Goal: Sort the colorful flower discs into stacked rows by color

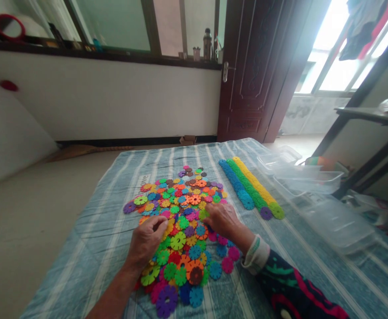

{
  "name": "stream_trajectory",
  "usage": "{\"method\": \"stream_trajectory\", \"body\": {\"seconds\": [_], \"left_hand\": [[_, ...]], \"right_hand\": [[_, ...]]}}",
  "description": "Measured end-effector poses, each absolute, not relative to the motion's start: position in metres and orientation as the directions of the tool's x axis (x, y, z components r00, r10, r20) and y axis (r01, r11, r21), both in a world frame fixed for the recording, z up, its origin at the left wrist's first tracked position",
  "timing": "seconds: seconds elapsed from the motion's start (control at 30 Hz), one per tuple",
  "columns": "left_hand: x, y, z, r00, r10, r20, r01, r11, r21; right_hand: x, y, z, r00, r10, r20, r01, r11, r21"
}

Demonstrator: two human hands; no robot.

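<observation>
Notched plastic discs [178,240] lie heaped across the lower centre of the frame, flat and flower-like, with small slots cut round their rims. Their colours are mixed: lime, green, orange, red, pink, purple, blue, yellow and brown. Sizes differ too; a large purple disc [166,301] sits at the heap's bottom edge, while small ones scatter at its top. Right of centre, three straight rows slant side by side: a blue row [234,181], a green row [247,186] and a yellow row [255,182]. All rest on a striped blue-grey cloth [90,230]. The left hand [148,238] curls at the heap's left side, thumb near forefinger; the right hand [222,218] bends its fingers down at the right side. Whether either pinches a disc, I cannot tell.
</observation>
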State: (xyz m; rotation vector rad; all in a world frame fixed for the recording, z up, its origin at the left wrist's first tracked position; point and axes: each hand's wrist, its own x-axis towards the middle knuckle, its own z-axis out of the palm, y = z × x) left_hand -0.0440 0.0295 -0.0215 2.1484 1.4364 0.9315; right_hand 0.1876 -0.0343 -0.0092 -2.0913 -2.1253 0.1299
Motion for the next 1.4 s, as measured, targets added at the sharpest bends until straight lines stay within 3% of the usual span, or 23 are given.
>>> {"method": "stream_trajectory", "body": {"seconds": [0.33, 0.6, 0.8, 1.03, 1.4], "left_hand": [[-0.046, 0.03, -0.028, 0.252, 0.921, 0.296, 0.658, -0.387, 0.646], [-0.043, 0.027, -0.021, 0.245, 0.924, 0.294, 0.663, -0.381, 0.644], [-0.046, 0.033, -0.023, 0.234, 0.932, 0.277, 0.676, -0.361, 0.643], [-0.043, 0.037, -0.017, 0.217, 0.947, 0.238, 0.698, -0.321, 0.641], [-0.042, 0.037, -0.013, 0.176, 0.966, 0.19, 0.731, -0.258, 0.632]], "right_hand": [[0.193, -0.04, -0.007, 0.012, 0.997, 0.074, 0.966, 0.007, -0.26], [0.206, -0.041, -0.004, 0.029, 0.991, 0.128, 0.91, 0.026, -0.413], [0.255, -0.061, 0.01, 0.112, 0.98, 0.165, 0.802, 0.009, -0.598], [0.335, -0.102, 0.03, 0.282, 0.954, 0.101, 0.84, -0.194, -0.507], [0.366, -0.122, 0.023, 0.366, 0.931, -0.01, 0.751, -0.302, -0.587]]}}
